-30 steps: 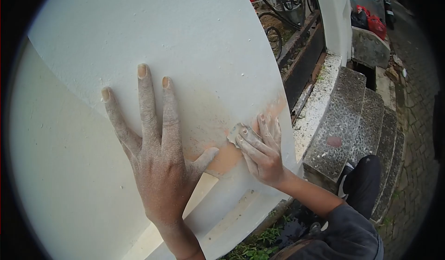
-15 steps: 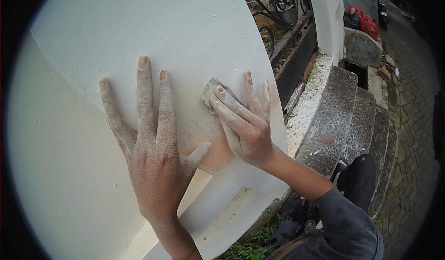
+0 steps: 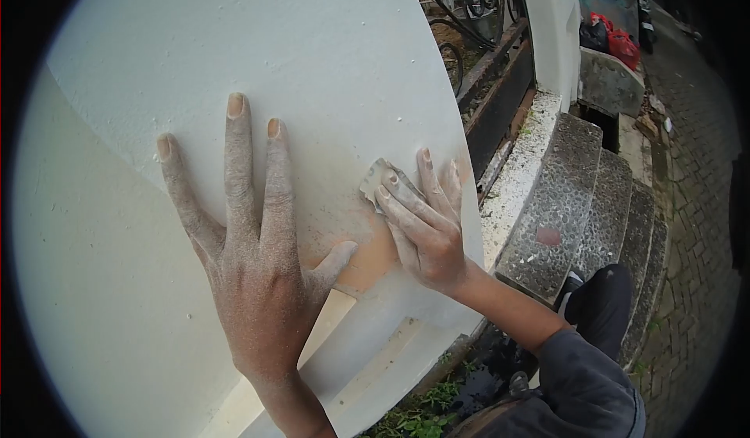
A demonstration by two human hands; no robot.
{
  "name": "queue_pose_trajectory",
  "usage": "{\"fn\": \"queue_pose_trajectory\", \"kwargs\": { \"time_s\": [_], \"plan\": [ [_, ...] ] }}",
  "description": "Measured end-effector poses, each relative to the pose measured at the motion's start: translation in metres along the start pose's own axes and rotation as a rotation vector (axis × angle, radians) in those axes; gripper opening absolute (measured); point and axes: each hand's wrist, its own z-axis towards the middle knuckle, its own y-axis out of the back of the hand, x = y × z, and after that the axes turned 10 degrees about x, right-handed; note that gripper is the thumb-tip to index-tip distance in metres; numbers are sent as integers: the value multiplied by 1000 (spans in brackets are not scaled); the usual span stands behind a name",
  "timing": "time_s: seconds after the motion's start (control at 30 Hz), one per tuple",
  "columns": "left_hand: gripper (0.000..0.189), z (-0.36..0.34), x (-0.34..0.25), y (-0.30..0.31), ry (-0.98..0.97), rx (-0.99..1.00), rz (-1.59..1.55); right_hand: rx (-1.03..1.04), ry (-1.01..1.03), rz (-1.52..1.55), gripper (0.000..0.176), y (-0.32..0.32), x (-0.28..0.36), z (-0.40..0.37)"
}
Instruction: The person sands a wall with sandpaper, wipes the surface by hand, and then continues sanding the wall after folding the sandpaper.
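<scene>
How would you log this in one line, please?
left hand: spread on white wall | right hand: holding sheet against wall | orange patch: between hands

Here's the wall (image 3: 344, 55), painted white, matt and mostly smooth, dotted with tiny raised specks. And look at that orange-brown patch (image 3: 371, 264), dull and chalky, with scuffed, mottled paint just above it! The grey sheet (image 3: 373, 178) looks like abrasive paper, worn ragged at the edge. Fine pale powder, dry and matt, coats the left hand (image 3: 262, 282) and whitens the right hand (image 3: 427, 227). Over to the sleeve (image 3: 586, 371): dull, dark cloth. Rough, pebbly stone on the steps (image 3: 556, 192), dark metal scrollwork (image 3: 478, 0), and shiny plastic on the red bag (image 3: 623, 47)!
</scene>
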Motion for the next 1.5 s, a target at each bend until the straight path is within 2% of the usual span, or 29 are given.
{"fn": "queue_pose_trajectory", "kwargs": {
  "time_s": [0.03,0.1,0.2,0.27,0.37,0.47,0.6,0.77,0.9,1.0,1.07,1.13,1.3,1.43,1.5],
  "plan": [
    [121,-1,0,1,-1,7,-5,36,-31,8,30,-8,-8,-34],
    [121,0,1,1,-5,14,-11,27,5,-4,30,-6,-9,-25],
    [119,0,1,-2,-14,-24,-9,-39,69,-70,30,14,7,37],
    [118,1,1,-2,-17,-22,-8,-70,66,-28,30,15,13,51],
    [117,-1,0,0,-12,-5,-14,40,-47,13,30,-7,-2,-31],
    [117,0,0,-1,-12,-9,11,43,6,-35,30,-2,-2,-25],
    [115,1,1,-1,-18,-13,-13,-88,92,-52,29,16,20,61],
    [112,-1,2,4,-4,46,3,125,-31,0,29,-3,-2,-40],
    [114,0,0,1,-7,13,-25,-29,92,-84,30,18,15,47],
    [117,0,1,2,-22,16,-48,-38,68,27,30,11,15,44],
    [115,-3,2,7,-13,84,-31,43,23,-3,30,4,5,-6],
    [113,-2,4,10,-9,98,-20,95,16,-11,30,4,5,-21],
    [111,-3,6,6,-59,59,-66,-80,122,-64,29,19,22,64],
    [110,-4,5,12,-48,107,-51,95,23,-35,28,-7,-3,-42],
    [110,-3,6,11,-51,95,-35,66,56,-54,29,-4,-5,-28]
  ]
}}
